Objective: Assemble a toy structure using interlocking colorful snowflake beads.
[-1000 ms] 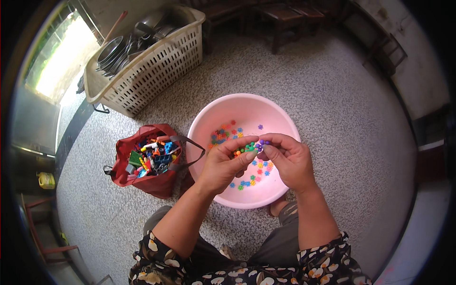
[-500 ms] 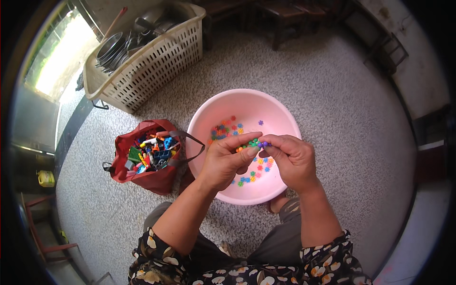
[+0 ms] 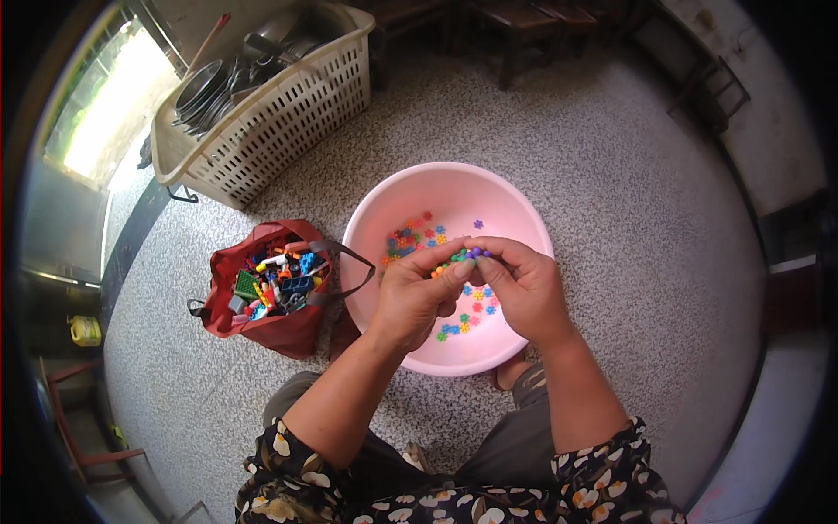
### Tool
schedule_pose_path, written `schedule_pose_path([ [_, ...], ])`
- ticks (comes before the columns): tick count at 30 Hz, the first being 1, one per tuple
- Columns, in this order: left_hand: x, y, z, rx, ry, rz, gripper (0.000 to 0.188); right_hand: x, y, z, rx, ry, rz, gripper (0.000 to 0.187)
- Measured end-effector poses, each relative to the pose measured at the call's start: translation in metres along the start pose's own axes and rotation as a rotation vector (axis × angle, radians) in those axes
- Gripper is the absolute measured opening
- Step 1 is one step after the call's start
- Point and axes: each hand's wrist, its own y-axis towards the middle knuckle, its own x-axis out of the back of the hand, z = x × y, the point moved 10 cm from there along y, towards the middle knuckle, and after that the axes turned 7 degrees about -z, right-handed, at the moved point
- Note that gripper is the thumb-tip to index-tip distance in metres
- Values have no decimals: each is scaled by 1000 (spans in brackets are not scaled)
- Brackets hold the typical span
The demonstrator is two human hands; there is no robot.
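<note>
My left hand point(image 3: 414, 293) is closed, with green flower-shaped toy pieces point(image 3: 457, 257) and some orange ones pinched between thumb and fingers. Facing it, my right hand point(image 3: 531, 290) pinches a purple flower-shaped piece point(image 3: 477, 252) against the green ones. Whether the purple and green pieces are locked together is hidden by my fingertips. Both hands are over a round pink basin point(image 3: 448, 367) on the floor. Inside it lie several small flower pieces point(image 3: 463, 320) in yellow, blue, green, red and orange, most at the left and the near side.
Left of the basin stands a red bag point(image 3: 297, 336) with dark handles, full of mixed building toys point(image 3: 275, 278). A cream slatted basket point(image 3: 292, 131) holding pans point(image 3: 202, 92) is at the far left. Wooden stools point(image 3: 515, 26) are at the back. My feet are close to the basin's near side.
My right hand has moved a little to the left and closer to my left hand. The purple piece now sits tighter against the green ones.
</note>
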Motion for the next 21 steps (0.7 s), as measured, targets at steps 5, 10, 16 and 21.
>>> schedule_pose_path([
  [5, -10, -1, 8, 150, -184, 25, 40, -10, 2, -7, -201, 364, 82, 27],
  [10, -15, -1, 10, 270, -336, 32, 46, -6, 5, -18, -312, 383, 89, 27],
  [16, -3, -1, 13, 304, -391, -10, 34, 0, 7, -26, -397, 612, 16, 23],
  [21, 3, 0, 18, 326, -417, -30, 25, -2, 4, -26, -451, 633, 4, 24],
])
